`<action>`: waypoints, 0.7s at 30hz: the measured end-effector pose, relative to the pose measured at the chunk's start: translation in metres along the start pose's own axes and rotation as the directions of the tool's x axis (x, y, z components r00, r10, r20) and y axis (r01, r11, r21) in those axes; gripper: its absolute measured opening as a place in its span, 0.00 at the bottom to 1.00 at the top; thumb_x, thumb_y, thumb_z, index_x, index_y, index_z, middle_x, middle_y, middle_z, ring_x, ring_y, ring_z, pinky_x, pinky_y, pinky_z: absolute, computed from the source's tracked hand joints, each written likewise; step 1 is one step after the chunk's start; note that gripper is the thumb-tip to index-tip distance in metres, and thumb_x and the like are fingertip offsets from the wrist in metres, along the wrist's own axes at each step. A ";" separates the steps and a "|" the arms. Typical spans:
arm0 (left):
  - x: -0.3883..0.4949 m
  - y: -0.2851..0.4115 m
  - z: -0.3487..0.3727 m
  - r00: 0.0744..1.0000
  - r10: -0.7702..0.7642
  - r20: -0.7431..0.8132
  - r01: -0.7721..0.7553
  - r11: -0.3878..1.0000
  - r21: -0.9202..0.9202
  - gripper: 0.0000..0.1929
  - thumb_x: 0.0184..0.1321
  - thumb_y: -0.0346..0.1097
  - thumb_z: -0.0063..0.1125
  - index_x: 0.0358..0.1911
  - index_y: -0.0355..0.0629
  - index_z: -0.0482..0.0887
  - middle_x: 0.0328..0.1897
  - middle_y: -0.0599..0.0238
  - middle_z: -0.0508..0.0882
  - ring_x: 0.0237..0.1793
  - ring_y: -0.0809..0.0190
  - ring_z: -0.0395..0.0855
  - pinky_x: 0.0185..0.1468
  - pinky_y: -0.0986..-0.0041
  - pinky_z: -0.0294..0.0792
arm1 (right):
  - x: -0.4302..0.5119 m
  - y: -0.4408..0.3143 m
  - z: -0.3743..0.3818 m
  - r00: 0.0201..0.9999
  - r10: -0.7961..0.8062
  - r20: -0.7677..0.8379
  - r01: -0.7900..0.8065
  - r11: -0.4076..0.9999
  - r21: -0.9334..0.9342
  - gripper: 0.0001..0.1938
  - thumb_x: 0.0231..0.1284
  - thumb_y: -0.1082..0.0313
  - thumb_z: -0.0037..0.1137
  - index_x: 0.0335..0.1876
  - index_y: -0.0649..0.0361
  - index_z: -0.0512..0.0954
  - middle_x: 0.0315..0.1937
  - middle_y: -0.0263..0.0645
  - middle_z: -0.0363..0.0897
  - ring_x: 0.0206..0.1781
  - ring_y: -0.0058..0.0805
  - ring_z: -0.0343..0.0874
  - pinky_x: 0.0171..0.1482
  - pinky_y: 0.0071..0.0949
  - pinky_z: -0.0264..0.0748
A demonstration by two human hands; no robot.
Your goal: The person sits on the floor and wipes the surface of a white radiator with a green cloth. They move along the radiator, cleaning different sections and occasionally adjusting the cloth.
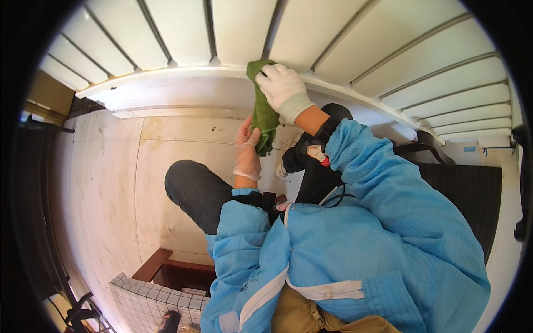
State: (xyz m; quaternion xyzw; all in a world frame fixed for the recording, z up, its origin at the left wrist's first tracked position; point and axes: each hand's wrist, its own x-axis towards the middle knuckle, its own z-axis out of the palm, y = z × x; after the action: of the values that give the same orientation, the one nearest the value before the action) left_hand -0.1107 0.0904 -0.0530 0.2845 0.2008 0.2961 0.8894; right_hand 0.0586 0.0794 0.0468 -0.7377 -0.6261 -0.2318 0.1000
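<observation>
A green cloth [263,106] hangs between my two hands, its upper end pressed on the edge of a white slatted panel [239,31]. My right hand [283,89], in a white glove, lies over the upper part of the cloth with the fingers curled on it. Lower down, my left hand [247,143], in a thin see-through glove, pinches the cloth's side between thumb and fingers. The cloth's lower end dangles just right of the left thumb.
Below the panel spreads a stained, light tiled floor [104,175]. A dark red wooden piece [154,264] and a checked cloth cover [141,299] are at the lower left. A black ribbed mat [462,195] lies at the right, near a dark curved piece [433,147].
</observation>
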 end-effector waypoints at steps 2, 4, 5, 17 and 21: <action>0.000 0.001 -0.002 1.000 0.005 -0.003 -0.005 1.000 0.017 0.23 0.70 0.25 0.50 0.68 0.36 0.67 0.57 0.58 0.83 0.54 0.62 0.83 0.57 0.72 0.76 | -0.005 0.003 -0.002 1.000 -0.025 -0.019 0.025 1.000 0.001 0.13 0.54 0.65 0.55 0.46 0.50 0.78 0.44 0.31 0.77 0.47 0.34 0.76 0.44 0.36 0.75; -0.001 -0.001 -0.005 0.999 -0.023 -0.023 0.024 0.999 0.037 0.23 0.70 0.24 0.50 0.68 0.36 0.67 0.57 0.57 0.83 0.54 0.60 0.83 0.56 0.71 0.77 | -0.011 0.008 -0.004 1.000 -0.017 0.009 0.017 1.000 -0.003 0.14 0.54 0.64 0.56 0.48 0.50 0.77 0.46 0.29 0.77 0.48 0.33 0.76 0.45 0.35 0.74; -0.001 -0.002 -0.006 0.999 -0.029 -0.026 0.030 0.999 0.041 0.23 0.70 0.24 0.50 0.68 0.36 0.67 0.57 0.57 0.83 0.54 0.60 0.83 0.56 0.70 0.77 | -0.014 0.010 -0.005 0.999 -0.002 0.034 0.002 1.000 0.002 0.14 0.54 0.64 0.56 0.48 0.49 0.77 0.46 0.29 0.77 0.47 0.33 0.76 0.45 0.35 0.74; -0.008 -0.008 0.007 0.977 -0.171 0.127 0.153 0.978 0.139 0.22 0.69 0.26 0.51 0.67 0.35 0.69 0.59 0.54 0.82 0.55 0.57 0.83 0.58 0.67 0.78 | -0.100 0.045 -0.052 0.968 0.244 0.052 -0.241 0.968 -0.064 0.14 0.58 0.59 0.57 0.49 0.48 0.75 0.43 0.30 0.74 0.42 0.34 0.77 0.40 0.37 0.72; -0.008 -0.016 0.017 0.973 -0.193 0.124 0.165 0.965 0.205 0.22 0.69 0.25 0.50 0.66 0.35 0.70 0.59 0.54 0.82 0.56 0.58 0.82 0.60 0.68 0.75 | -0.119 0.050 -0.053 0.952 0.300 0.056 -0.295 0.952 -0.080 0.15 0.56 0.59 0.58 0.49 0.49 0.75 0.44 0.31 0.74 0.43 0.35 0.76 0.41 0.38 0.73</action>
State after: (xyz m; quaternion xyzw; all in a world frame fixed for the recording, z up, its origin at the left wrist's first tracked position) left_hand -0.1011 0.0683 -0.0484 0.3708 0.1894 0.1725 0.8927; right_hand 0.0823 -0.0580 0.0445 -0.8341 -0.5022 -0.2111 0.0865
